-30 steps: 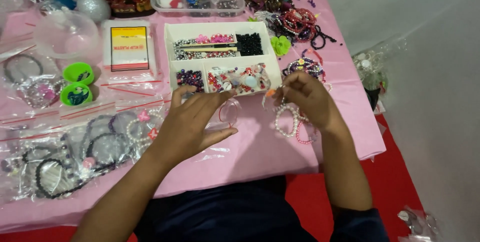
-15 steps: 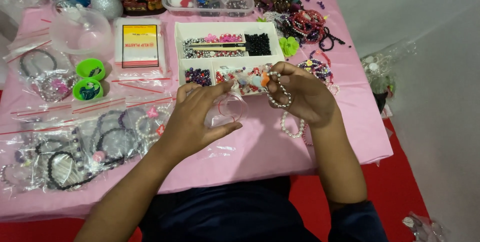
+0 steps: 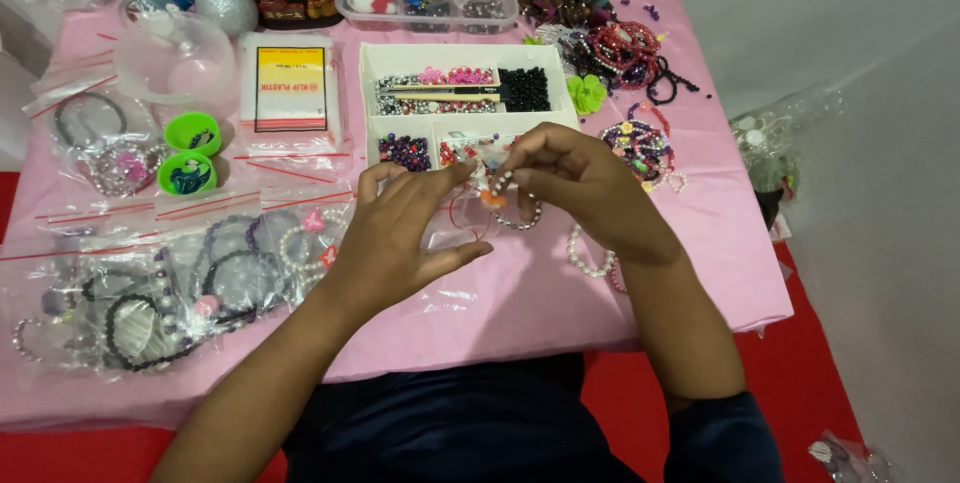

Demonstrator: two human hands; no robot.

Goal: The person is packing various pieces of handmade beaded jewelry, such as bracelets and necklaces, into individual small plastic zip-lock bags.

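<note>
1. Pink cloth covers the table (image 3: 560, 303), with red floor below it and a pale wall to the right.
2. White divided tray (image 3: 368, 93) sits at mid-table, holding beads sorted by colour; black beads fill its upper right compartment.
3. Bagged bracelets (image 3: 160, 293) lie at left in clear plastic, near two green pots (image 3: 188, 153).
4. Left hand (image 3: 400, 238): fingers spread and half open, thumb out, fingertips (image 3: 455, 175) touching thin red cord beside the bracelet. No firm grip visible.
5. Right hand (image 3: 590, 188): fingers curled shut, pinching a beaded bracelet (image 3: 515, 205) with an orange charm, held just above the cloth in front of the tray.
6. Pearl bracelet (image 3: 588, 258) lies on the cloth under the right wrist.
7. Since half a second ago, both hands have drawn slightly toward the body, and the held bracelet hangs lower.
</note>
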